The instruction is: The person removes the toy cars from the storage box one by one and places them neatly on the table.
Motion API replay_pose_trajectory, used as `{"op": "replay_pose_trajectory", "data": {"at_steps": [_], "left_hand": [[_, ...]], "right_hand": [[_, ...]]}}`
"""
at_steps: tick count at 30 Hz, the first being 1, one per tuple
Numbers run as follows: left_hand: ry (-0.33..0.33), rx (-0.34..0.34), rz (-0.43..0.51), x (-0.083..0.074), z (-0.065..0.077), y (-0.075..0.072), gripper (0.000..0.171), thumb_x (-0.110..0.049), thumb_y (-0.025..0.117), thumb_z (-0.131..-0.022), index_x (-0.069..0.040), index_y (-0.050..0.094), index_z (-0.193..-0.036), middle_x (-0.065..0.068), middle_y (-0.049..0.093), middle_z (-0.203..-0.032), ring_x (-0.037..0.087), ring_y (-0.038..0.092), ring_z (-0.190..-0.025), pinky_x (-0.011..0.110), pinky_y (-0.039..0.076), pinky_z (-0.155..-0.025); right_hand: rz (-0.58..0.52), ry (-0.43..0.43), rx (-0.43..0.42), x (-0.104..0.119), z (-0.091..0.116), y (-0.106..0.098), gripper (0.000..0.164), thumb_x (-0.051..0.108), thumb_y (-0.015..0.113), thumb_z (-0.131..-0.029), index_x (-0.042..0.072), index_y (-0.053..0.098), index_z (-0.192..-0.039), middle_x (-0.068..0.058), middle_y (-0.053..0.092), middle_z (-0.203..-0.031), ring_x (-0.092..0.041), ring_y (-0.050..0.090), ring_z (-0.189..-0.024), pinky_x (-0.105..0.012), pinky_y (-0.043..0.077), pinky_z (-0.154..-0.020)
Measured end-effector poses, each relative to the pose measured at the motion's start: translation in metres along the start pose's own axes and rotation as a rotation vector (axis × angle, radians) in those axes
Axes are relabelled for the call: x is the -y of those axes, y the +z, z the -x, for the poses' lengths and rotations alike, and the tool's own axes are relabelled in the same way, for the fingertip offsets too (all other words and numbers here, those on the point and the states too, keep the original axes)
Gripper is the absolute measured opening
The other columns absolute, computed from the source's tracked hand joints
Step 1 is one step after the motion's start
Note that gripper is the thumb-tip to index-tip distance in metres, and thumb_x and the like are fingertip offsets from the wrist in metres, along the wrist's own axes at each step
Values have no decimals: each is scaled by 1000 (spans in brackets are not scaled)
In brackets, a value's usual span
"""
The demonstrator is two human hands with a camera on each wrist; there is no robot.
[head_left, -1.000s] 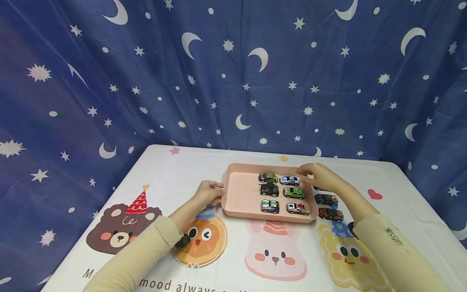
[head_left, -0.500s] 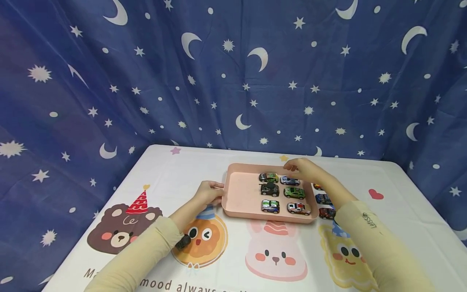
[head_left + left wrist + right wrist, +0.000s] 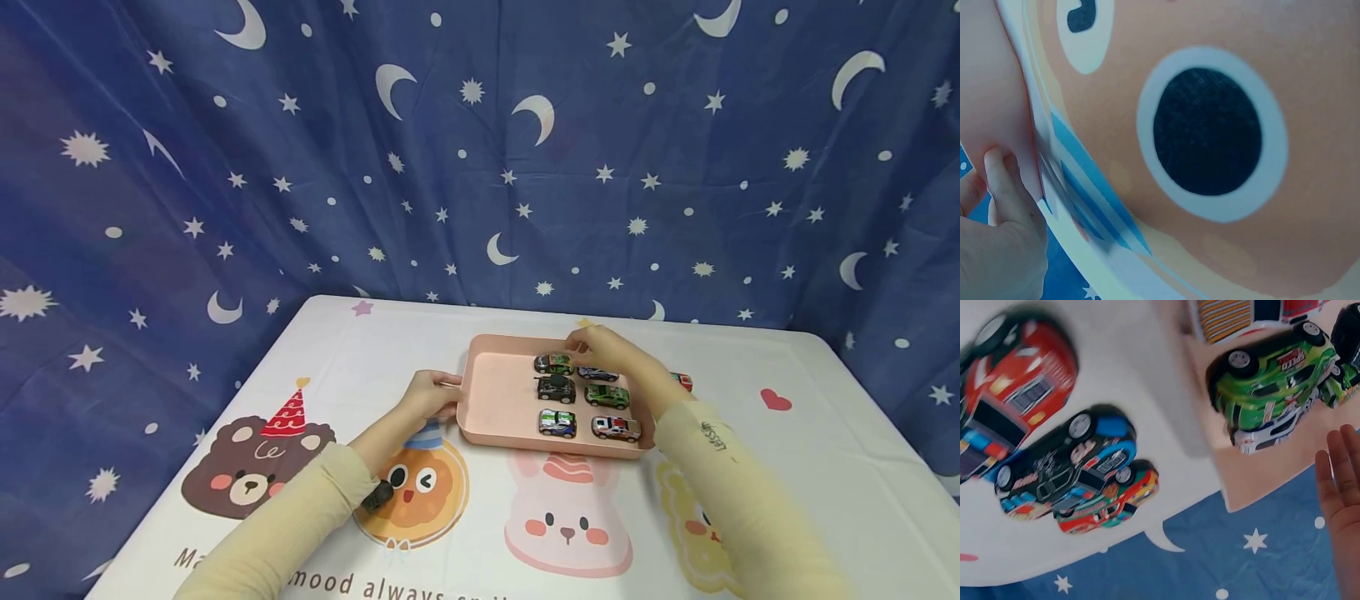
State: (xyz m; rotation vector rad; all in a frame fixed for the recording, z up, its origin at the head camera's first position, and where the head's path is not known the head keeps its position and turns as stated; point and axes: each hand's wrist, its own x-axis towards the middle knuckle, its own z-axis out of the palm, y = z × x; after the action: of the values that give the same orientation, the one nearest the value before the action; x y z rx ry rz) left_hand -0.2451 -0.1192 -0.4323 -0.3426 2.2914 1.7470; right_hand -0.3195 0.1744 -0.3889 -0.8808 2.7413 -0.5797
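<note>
My left hand [image 3: 427, 397] grips the left rim of a pink tray [image 3: 495, 404], thumb on the rim; the left wrist view shows the hand [image 3: 1007, 231] pinching the tray wall [image 3: 997, 94]. Over the tray's back edge hovers my right hand [image 3: 606, 352], nearest the black-and-yellow toy car [image 3: 553, 364] and partly covering the white-and-blue toy car [image 3: 597, 374]. Its fingers [image 3: 1338, 469] look straight, holding nothing visible. Also inside the tray are a black toy tank [image 3: 556, 388], a green car [image 3: 607, 396], a white-green car [image 3: 557, 423] and a white-red car [image 3: 616, 428].
Right of the tray, on the white printed tablecloth [image 3: 825, 467], stand a red car [image 3: 1038, 375], a blue-black car [image 3: 1072, 462] and a red-green car [image 3: 1116, 500]. The right arm hides most of them in the head view. A blue starry curtain [image 3: 450, 167] hangs behind.
My right hand has moved left along the tray's back edge, from the right corner to near the black-and-yellow car. The left hand and the tray have stayed in place.
</note>
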Motion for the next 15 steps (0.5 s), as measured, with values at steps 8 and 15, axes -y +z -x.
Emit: {"op": "replay_pose_trajectory", "data": {"at_steps": [8,15], "left_hand": [[-10,-1,18,-2,-1,2,30,0,65,-83,4,64,-113,3,64,-76,3,56,-51,13,52,-47],[-13,1,9,0,-1,-1,29,-1,64,-84,4,64,-112,6,65,-79,3,55,-51,13,51,-47]], "right_hand": [[20,10,17,-2,-12,7,24,5,66,-86,-5,64,-107,-18,65,-103,-34,62,-99,-42,54,-88],[97,5,59,3,-22,10,20,5,67,-85,-3,66,-103,-13,67,-96,-27,64,-91,-39,56,-82]]}}
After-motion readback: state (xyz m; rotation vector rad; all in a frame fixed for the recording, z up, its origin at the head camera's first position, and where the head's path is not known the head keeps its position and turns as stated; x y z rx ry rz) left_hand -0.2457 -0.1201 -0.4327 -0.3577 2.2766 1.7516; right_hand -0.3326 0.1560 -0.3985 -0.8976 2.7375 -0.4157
